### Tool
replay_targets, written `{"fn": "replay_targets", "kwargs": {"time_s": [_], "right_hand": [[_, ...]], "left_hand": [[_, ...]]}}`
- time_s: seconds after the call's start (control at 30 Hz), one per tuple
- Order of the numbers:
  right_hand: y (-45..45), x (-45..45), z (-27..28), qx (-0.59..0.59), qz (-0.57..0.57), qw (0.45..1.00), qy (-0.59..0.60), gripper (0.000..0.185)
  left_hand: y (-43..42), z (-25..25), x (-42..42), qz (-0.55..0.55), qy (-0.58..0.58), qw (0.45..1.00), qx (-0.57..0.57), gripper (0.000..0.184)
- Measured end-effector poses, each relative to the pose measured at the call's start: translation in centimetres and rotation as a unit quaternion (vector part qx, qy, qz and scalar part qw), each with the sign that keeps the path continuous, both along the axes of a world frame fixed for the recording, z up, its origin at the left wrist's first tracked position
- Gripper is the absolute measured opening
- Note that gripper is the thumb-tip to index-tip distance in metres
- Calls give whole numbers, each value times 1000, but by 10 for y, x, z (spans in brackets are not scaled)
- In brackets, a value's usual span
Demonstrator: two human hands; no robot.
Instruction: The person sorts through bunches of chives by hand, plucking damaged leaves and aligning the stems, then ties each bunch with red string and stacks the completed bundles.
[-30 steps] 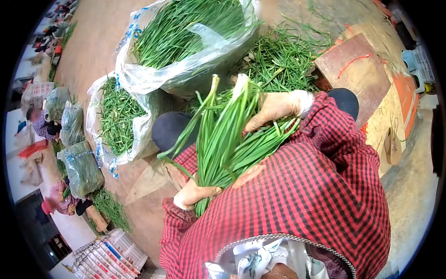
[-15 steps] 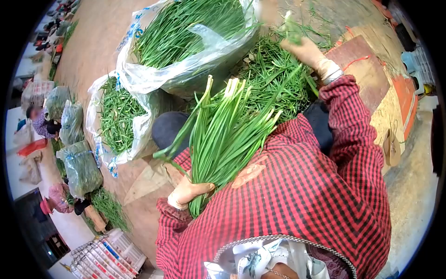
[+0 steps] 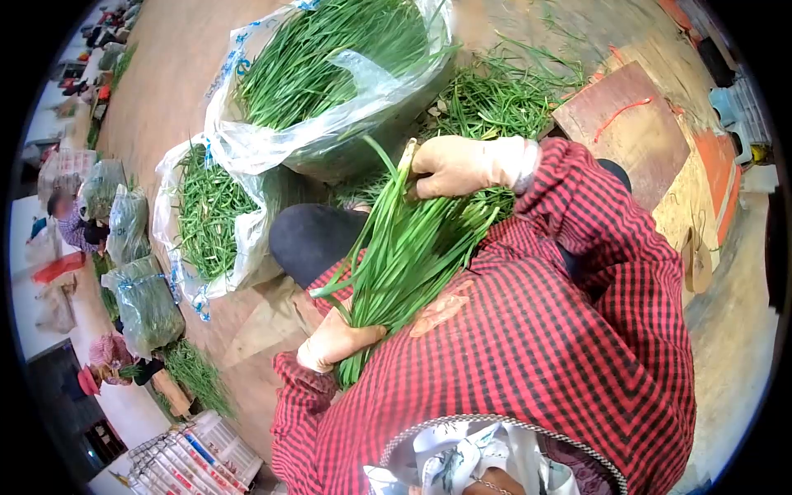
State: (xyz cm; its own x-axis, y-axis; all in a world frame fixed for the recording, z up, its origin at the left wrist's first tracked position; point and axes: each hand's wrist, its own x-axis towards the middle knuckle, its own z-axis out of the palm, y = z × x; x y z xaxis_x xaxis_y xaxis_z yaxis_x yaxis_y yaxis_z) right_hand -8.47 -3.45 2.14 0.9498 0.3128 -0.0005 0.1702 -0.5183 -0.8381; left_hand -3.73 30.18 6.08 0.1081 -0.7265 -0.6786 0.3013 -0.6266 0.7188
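Observation:
A bunch of garlic chives lies across my lap, its pale cut ends pointing away from me. My left hand, in a thin pale glove, is closed round the leafy lower end. At the other end my right hand, also gloved, has its fingers closed on the pale stem ends and hides many of them. Just beyond that hand, loose green leaves lie heaped on the floor. A large clear plastic bag packed with long green leaves stands in front of me.
A smaller open bag of loose greens is to my left, with filled bags farther off. White crates stand at the lower left. Two other people sit along the left side. A brown board lies at my right.
My right hand has come back from the leaf heap, where it held some blurred greens, to the stem ends of the bunch. My left hand keeps its hold.

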Motion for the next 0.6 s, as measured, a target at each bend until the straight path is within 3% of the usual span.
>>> {"fn": "replay_targets", "kwargs": {"time_s": [0.07,0.1,0.13,0.2,0.27,0.33,0.37,0.47,0.53,0.6], "right_hand": [[-6,-9,-1,-28,-49,995,78,30],[-9,-14,-7,-63,-65,996,0,30],[-10,-19,-7,-64,-64,996,2,30],[-10,-27,9,-244,-115,963,-1,27],[-22,-31,3,-289,-108,951,-39,22],[-32,-30,13,-391,-139,909,26,18],[-55,-38,-7,-333,-186,924,-27,18],[-124,-50,-27,-448,-299,834,120,25],[-121,-56,3,-422,-261,837,229,43],[-94,-58,15,-388,-215,891,-99,66]], "left_hand": [[0,-1,-1,5,-9,1000,-9,58],[-2,-1,-1,8,-22,1000,-21,61],[-3,-3,0,9,-20,1000,-22,61],[-4,-4,4,-9,-1,1000,-29,62],[-3,-7,5,14,14,1000,-22,61],[-8,-2,6,8,17,1000,-25,61],[-9,2,10,-9,22,1000,-7,62],[-2,7,9,32,-8,999,-25,60],[-1,5,12,20,-14,999,-29,63],[-5,7,12,17,9,1000,1,58]]}}
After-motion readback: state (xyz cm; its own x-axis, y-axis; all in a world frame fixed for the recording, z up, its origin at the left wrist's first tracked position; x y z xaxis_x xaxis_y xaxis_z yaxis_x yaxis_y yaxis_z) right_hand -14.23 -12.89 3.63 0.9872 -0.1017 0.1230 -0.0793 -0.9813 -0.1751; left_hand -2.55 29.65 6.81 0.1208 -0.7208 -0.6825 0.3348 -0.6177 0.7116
